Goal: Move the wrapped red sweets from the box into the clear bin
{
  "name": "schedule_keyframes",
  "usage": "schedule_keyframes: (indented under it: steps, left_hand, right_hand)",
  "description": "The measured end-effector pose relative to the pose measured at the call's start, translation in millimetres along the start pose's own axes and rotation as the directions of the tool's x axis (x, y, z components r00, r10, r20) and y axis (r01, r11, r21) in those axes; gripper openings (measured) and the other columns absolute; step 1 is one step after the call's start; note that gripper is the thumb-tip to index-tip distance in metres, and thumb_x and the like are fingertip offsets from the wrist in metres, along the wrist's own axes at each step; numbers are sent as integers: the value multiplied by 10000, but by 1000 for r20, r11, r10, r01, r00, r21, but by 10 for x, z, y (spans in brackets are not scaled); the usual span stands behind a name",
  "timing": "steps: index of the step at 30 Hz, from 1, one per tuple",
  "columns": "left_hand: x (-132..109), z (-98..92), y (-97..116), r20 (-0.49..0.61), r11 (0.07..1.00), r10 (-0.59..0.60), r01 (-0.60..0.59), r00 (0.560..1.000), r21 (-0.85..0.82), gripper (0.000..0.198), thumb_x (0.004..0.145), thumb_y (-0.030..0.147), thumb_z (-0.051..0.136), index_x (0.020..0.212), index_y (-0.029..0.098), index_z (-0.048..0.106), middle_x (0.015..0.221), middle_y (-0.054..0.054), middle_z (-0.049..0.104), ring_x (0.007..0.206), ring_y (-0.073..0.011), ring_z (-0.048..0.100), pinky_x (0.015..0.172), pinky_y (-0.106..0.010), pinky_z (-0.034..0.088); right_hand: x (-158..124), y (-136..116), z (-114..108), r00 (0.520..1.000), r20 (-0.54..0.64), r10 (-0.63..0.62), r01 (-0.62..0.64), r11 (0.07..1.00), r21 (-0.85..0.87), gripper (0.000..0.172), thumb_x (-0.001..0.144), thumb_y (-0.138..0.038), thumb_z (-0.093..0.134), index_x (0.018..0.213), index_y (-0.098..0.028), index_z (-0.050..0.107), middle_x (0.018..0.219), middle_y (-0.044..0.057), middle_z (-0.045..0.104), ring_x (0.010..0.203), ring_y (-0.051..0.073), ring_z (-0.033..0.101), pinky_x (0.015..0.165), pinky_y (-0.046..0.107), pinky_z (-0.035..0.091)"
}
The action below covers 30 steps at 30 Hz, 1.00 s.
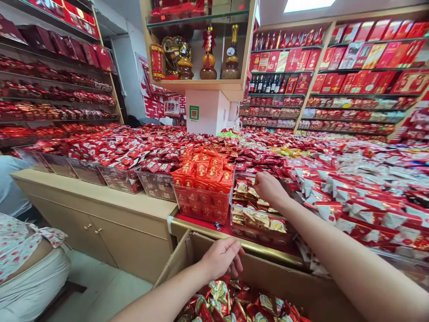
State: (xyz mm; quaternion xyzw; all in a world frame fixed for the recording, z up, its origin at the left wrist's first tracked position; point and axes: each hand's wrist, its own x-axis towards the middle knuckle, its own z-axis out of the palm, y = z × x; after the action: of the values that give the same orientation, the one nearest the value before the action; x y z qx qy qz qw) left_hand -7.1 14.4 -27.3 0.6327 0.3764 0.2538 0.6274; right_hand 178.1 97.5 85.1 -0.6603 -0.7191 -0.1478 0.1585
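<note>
My left hand (221,259) hangs over a cardboard box (268,266), its fingers loosely bent and apart with nothing seen in them. Inside that box lie many red-and-gold wrapped packets (234,304). Beyond it, my right hand (270,188) is over a clear plastic bin (261,232) that holds gold packets (246,197). The right fingers are curled in, and their tips face away from me, so anything they hold is hidden. Left of this bin stands another clear bin (203,205) heaped with bright red-orange packets (204,170).
A row of filled clear bins (122,179) runs left along a beige cabinet (100,219). White-and-red packets (355,197) are piled at the right. A display cabinet (197,85) rises behind, with stocked shelves on both sides. Another person (31,268) sits at the lower left.
</note>
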Motion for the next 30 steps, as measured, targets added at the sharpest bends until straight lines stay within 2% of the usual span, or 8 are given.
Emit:
schedule_keyframes:
  steps: [6,15,18,20,24,27,28,30]
  left_hand:
    - [-7,-15,6,42,998,-4,1,999,65,388,751,510,350,758,144,479,529,7,540,392,-73,471,393,-164,307]
    - [-29,-32,19,58,941,53,-69,997,331,353,780,444,336,774,151,531,636,-26,607,489,-103,540,427,-175,360]
    - [-63,-36,21,100,841,126,-160,987,517,336,771,424,367,766,171,587,663,-18,629,563,-115,554,507,-192,389]
    - [-86,-33,-17,171,744,108,-194,979,640,314,743,432,409,782,201,619,674,-14,637,595,-133,559,540,-210,395]
    - [-119,-31,-242,269,510,-129,-169,954,843,411,596,464,559,938,242,608,844,-73,634,769,-244,573,632,-320,421]
    - [-112,-40,-500,148,295,-398,-27,905,955,542,425,442,677,884,156,639,951,-187,584,882,-369,520,698,-453,393]
    - [-102,-38,-583,115,274,-419,5,901,962,547,391,434,692,850,140,648,999,-211,555,917,-394,494,718,-482,376]
    - [-72,-21,-722,101,378,-341,38,935,925,534,366,421,702,828,160,649,1039,-196,529,955,-391,467,749,-497,352]
  right_hand:
    - [62,124,307,991,90,94,-88,994,-63,185,709,-109,405,820,-118,552,840,113,558,784,192,539,631,270,373]
    - [38,94,361,968,197,153,-135,986,-100,225,674,-125,435,864,-140,557,912,121,571,851,264,514,672,395,391]
    - [-3,77,352,971,187,151,-137,987,-84,246,664,-103,443,878,-150,554,932,123,559,875,272,492,680,427,388]
    - [-6,78,328,977,156,146,-137,988,-70,263,663,-87,440,893,-151,551,946,131,549,896,282,473,679,439,387]
    - [3,25,118,992,25,125,-124,991,-41,277,724,-93,381,948,-140,536,1074,138,485,968,275,417,737,419,368]
    - [-215,-190,-140,984,-166,-61,74,994,75,278,786,-129,332,987,-153,523,1123,109,455,1013,223,381,813,359,332]
    - [-366,-300,-199,960,-223,-169,202,970,133,271,796,-142,329,976,-161,530,1081,104,481,986,206,398,809,344,333]
    - [-769,-535,-207,897,-228,-380,429,873,233,259,810,-153,315,882,-194,560,931,78,542,854,173,452,744,314,361]
